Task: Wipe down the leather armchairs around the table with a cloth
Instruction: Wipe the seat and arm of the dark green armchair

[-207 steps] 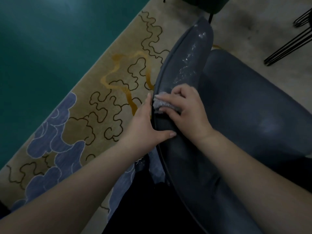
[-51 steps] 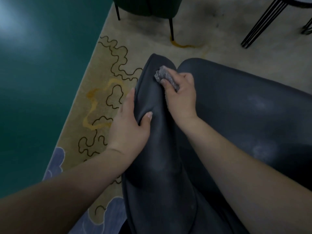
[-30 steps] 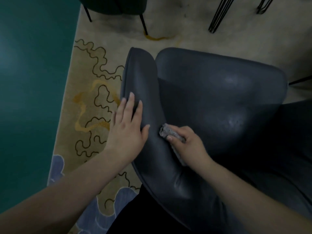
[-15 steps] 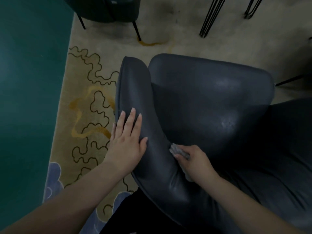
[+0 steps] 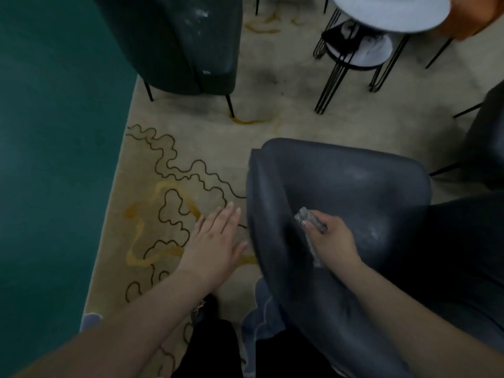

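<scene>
A dark grey leather armchair (image 5: 354, 192) fills the lower right of the head view, its armrest (image 5: 268, 214) running down the middle. My right hand (image 5: 332, 241) grips a small grey cloth (image 5: 309, 218) against the inner face of that armrest, just above the seat. My left hand (image 5: 215, 241) hovers flat with straight fingers over the rug, just left of the armrest and apart from it.
A second dark armchair (image 5: 180, 45) with white smears stands at the top left on thin black legs. A round white table (image 5: 387, 12) on black wire legs is at the top right, above a lower shelf. Patterned beige rug (image 5: 169, 186) meets teal floor (image 5: 54, 132) on the left.
My left hand has come off the armrest and now hangs beside it over the rug. The view has risen, showing the table and second armchair. My right hand still holds the cloth low on the armrest.
</scene>
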Action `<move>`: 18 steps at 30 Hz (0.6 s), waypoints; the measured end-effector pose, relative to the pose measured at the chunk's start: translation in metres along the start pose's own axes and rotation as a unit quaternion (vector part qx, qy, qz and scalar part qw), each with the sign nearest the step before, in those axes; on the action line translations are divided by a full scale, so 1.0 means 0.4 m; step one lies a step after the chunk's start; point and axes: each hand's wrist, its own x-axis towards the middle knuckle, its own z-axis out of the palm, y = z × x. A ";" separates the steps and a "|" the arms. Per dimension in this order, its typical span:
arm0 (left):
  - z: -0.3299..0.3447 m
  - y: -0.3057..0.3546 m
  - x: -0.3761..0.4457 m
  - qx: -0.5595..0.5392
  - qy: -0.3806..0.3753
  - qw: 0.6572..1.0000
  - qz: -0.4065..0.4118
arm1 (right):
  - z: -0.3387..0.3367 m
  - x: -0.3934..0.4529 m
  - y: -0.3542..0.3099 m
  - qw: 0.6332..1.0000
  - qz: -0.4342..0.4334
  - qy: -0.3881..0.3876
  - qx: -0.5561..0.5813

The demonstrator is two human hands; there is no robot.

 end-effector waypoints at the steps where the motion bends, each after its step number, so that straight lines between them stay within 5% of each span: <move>1: -0.026 -0.051 -0.009 0.014 -0.003 1.000 -0.002 | 0.017 0.006 -0.038 1.000 -0.009 0.007 -0.001; 9: -0.189 -0.386 -0.075 0.101 -0.002 0.995 -0.016 | 0.186 0.027 -0.364 0.996 -0.085 0.024 -0.004; 18: -0.268 -0.557 -0.015 0.098 -0.008 0.993 -0.061 | 0.246 0.131 -0.544 0.990 -0.094 0.016 -0.101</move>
